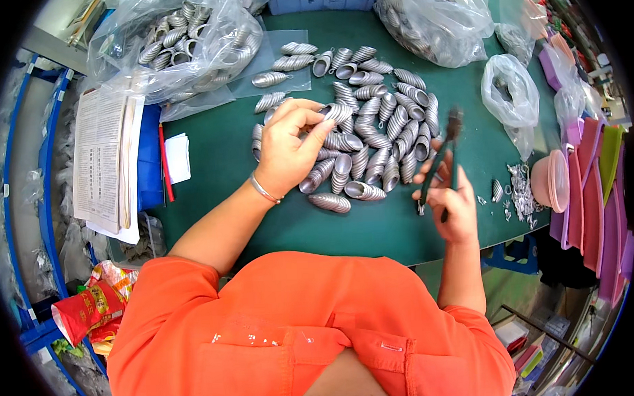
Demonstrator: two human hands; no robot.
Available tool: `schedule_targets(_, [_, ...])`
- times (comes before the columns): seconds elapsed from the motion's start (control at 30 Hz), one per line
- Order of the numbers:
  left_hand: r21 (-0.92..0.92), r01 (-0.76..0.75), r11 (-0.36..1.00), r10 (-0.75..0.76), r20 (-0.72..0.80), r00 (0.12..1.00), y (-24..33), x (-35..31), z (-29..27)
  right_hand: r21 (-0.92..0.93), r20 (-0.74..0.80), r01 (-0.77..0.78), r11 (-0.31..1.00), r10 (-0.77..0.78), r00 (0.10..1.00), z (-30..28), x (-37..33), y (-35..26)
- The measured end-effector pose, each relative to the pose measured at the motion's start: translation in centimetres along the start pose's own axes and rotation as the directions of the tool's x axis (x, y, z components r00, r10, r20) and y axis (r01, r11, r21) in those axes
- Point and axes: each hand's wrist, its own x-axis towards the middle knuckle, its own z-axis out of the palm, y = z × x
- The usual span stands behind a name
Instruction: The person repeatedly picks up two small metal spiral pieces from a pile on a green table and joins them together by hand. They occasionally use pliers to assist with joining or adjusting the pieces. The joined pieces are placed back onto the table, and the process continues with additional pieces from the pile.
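On the green table, a pile of grey, spirally grooved metal tubes (378, 157) with slanted open ends lies in front of me. My left hand (293, 144), a silver bangle on its wrist, pinches one spiral metal tube (338, 113) between thumb and fingers over the pile's left side. In my right hand (455, 201), right of the pile, is a pair of pliers (450, 164) with dark handles. The pliers' jaws point away from me and are blurred, so I cannot tell if anything sits in them.
Plastic bags of metal tubes (179, 46) stand at the far left and far right. Small silver fittings (521, 194) lie near a pink bowl (550, 181) at right. A blue bin (324, 0) is at the back; a stack of printed paper (106, 160) and a red pencil (165, 161) are left.
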Motion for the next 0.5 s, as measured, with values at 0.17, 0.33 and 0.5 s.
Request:
schedule_targets(0.17, [0.155, -0.217, 0.964, 0.224, -0.030, 0.974, 0.9, 0.2, -0.1, -0.349, 0.137, 0.018, 0.937, 0.032, 0.990, 4.7, 0.9, 0.1])
schedule_targets(0.33, [0.236, -0.325, 0.916, 0.340, -0.021, 0.940, 0.9, 0.0, -0.6, -0.495, 0.168, 0.622, 0.606, -0.636, 0.753, 7.7, 1.2, -1.3])
schedule_targets(0.5, [0.262, -0.393, 0.881, 0.409, -0.004, 0.913, 1.3, 0.0, -0.6, -0.729, 0.267, 0.373, 0.574, -0.263, 0.927, 6.3, 3.0, 0.3])
